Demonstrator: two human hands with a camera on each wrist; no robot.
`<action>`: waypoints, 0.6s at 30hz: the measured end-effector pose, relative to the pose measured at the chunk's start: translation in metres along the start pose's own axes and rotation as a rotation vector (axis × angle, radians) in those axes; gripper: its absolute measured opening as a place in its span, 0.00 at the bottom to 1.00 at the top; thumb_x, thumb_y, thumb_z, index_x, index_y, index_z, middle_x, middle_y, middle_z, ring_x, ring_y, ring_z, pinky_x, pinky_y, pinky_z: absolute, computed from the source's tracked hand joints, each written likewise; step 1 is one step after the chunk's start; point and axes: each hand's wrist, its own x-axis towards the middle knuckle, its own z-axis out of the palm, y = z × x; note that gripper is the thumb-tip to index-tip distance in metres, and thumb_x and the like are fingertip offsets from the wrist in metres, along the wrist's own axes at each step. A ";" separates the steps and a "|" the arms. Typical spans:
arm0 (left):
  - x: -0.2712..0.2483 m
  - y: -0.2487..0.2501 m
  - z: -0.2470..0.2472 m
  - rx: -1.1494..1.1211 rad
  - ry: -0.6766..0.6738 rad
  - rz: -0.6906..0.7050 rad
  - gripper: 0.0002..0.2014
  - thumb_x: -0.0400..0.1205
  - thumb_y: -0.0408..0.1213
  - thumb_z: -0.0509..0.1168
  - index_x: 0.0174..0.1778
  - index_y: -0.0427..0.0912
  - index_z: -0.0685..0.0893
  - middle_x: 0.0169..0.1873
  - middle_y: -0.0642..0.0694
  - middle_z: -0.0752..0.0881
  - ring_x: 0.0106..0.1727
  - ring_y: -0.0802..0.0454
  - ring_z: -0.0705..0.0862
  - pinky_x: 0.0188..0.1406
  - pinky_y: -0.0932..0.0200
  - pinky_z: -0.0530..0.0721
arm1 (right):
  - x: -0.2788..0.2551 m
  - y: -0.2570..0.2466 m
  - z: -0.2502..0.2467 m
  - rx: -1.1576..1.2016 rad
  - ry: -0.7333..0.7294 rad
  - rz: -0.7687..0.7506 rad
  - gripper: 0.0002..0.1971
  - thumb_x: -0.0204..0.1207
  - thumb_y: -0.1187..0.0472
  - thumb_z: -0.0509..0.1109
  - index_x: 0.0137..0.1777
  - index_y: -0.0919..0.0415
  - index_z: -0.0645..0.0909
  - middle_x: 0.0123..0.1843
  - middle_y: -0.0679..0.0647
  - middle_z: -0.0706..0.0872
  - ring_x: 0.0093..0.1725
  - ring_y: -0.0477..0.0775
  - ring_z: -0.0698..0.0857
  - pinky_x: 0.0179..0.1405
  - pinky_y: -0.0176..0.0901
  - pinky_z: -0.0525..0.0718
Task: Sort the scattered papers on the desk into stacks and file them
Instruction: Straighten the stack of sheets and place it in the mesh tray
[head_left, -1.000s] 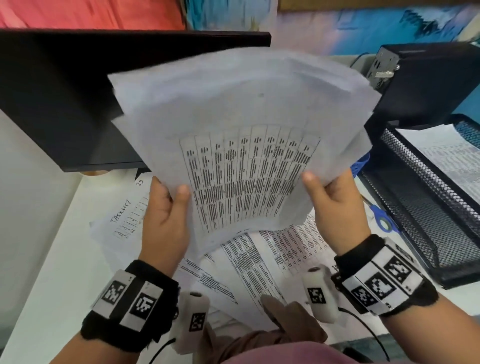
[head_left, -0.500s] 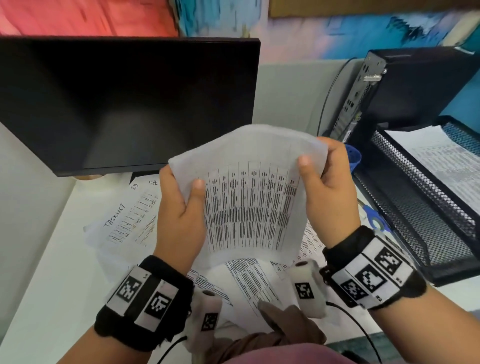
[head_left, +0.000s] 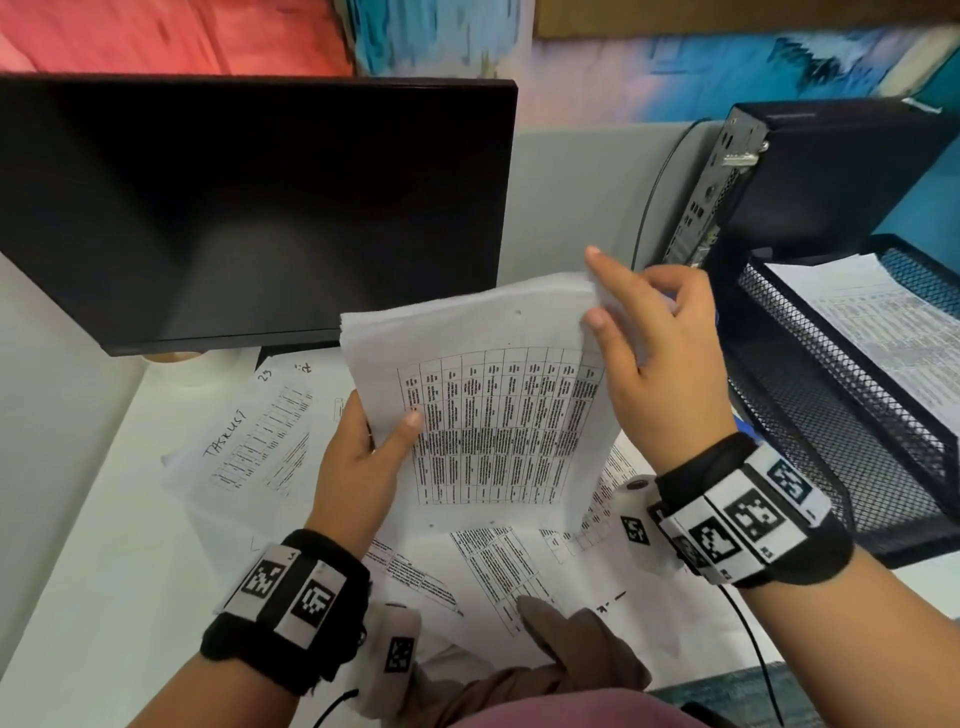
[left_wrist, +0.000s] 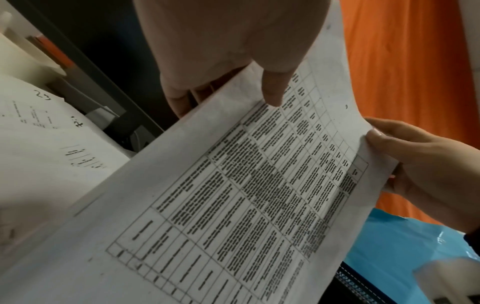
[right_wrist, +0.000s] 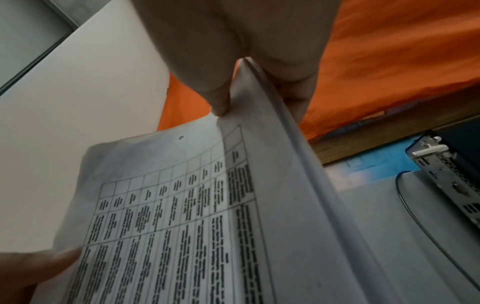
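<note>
Held upright above the bench (head_left: 78, 519): a sheaf of printed papers (head_left: 498, 415), between the two hands. Pinched at its lower near edge by the left hand (head_left: 363, 457), thumb on the printed face, fingers behind. Pinched at its upper far corner by the right hand (head_left: 660, 353), thumb in front, index finger stretched up behind the corner. Below both hands, more loose sheets (head_left: 260, 441) spread flat on the bench. Just right of the right hand, a black mesh tray (head_left: 831, 415) with printed pages inside. Beyond the left hand, a dark monitor (head_left: 249, 208).

Table print (head_left: 498, 431) illegibly blurred
</note>
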 end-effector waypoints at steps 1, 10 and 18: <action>0.000 -0.001 0.000 0.011 -0.019 -0.011 0.17 0.83 0.41 0.64 0.65 0.63 0.75 0.55 0.67 0.84 0.53 0.78 0.81 0.48 0.73 0.74 | 0.000 0.002 0.001 -0.020 -0.028 0.037 0.21 0.81 0.57 0.65 0.74 0.50 0.74 0.57 0.50 0.66 0.54 0.32 0.62 0.56 0.13 0.61; 0.004 -0.007 0.006 -0.032 0.105 0.043 0.19 0.85 0.36 0.61 0.73 0.49 0.74 0.57 0.62 0.86 0.58 0.72 0.82 0.61 0.65 0.79 | -0.007 0.002 0.002 0.425 0.052 0.270 0.35 0.75 0.66 0.71 0.77 0.48 0.58 0.71 0.34 0.66 0.66 0.32 0.73 0.66 0.26 0.73; -0.001 0.001 0.008 -0.092 0.153 0.169 0.13 0.87 0.34 0.57 0.60 0.59 0.71 0.53 0.67 0.84 0.56 0.72 0.82 0.54 0.72 0.80 | -0.044 0.005 0.022 0.576 -0.045 0.480 0.17 0.82 0.66 0.62 0.68 0.51 0.71 0.60 0.37 0.82 0.61 0.35 0.80 0.65 0.35 0.78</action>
